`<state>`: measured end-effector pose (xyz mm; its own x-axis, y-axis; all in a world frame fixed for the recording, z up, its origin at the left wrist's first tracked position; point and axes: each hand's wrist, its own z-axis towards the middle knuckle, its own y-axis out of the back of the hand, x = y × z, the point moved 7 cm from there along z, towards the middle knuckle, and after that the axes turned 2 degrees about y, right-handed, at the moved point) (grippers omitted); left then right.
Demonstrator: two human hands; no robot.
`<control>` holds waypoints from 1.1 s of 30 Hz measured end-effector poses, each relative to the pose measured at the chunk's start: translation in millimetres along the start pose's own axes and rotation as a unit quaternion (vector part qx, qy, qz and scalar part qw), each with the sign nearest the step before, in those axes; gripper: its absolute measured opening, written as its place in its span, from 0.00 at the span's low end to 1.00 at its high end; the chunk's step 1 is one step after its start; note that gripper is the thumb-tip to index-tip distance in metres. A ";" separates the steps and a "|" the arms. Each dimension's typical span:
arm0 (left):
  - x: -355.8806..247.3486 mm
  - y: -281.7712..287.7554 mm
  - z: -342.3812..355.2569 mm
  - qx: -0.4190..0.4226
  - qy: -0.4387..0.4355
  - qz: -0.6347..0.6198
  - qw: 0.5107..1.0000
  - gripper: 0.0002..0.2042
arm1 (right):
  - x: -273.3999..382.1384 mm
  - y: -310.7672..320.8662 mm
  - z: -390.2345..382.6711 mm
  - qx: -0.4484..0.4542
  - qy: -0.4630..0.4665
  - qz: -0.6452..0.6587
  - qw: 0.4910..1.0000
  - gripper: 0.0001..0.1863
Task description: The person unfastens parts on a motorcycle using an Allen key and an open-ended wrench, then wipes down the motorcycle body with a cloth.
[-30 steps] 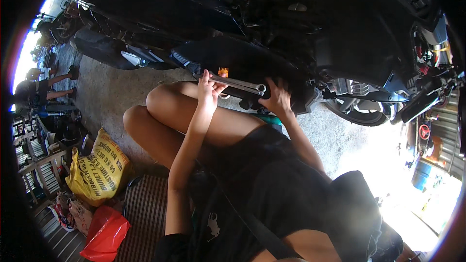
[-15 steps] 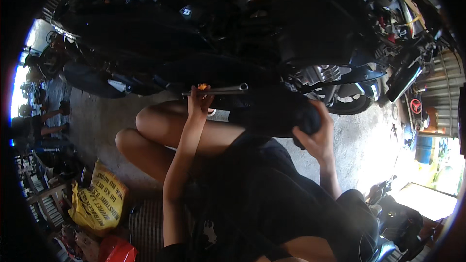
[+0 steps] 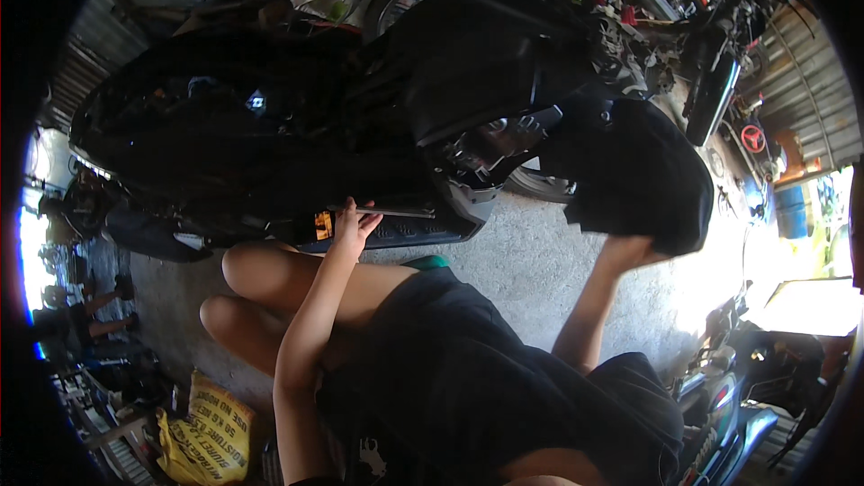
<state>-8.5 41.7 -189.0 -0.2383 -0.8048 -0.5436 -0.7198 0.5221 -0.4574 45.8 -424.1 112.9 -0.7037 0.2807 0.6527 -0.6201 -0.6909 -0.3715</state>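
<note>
My left hand (image 3: 353, 228) grips a steel wrench (image 3: 405, 211) beside the lower side panel of a black scooter (image 3: 225, 144), near a small orange patch (image 3: 323, 223). My right hand (image 3: 627, 250), at the right, is closed on the lower edge of a large, dark black piece (image 3: 646, 175), held up beside the scooter's body; I cannot tell whether it is cloth or a cover. The fingers of that hand are partly hidden behind it. My bent bare legs (image 3: 261, 274) are below the scooter.
Concrete floor (image 3: 504, 279) lies beneath me. A yellow sack (image 3: 202, 432) is at lower left, with a person (image 3: 94, 310) at far left. Other motorbikes (image 3: 720, 423) stand at lower right. A blue drum (image 3: 792, 211) and corrugated wall (image 3: 814, 99) are at the right.
The black piece in my right hand has come away from low on the scooter, moving right and up. The view has shifted, so the scooter's upper body and more surroundings show.
</note>
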 end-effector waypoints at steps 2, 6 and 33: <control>8.5 -2.1 7.5 -0.010 0.020 -0.018 1.000 0.20 | -25.4 12.7 -0.2 -0.104 -0.014 0.012 0.994 0.32; 17.7 -16.0 2.4 -0.063 0.018 0.004 0.998 0.17 | -95.1 -47.8 19.4 0.174 -0.112 -0.022 0.978 0.35; 18.1 -28.8 -11.0 -0.023 0.071 0.001 0.997 0.10 | -139.5 -62.6 31.3 0.254 0.001 -0.320 0.913 0.33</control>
<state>0.8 9.0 -177.9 -0.3281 -0.8373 -0.4374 -0.7470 0.5134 -0.4224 193.6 -440.9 65.8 -0.2544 0.7357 0.6277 -0.6641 -0.6047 0.4396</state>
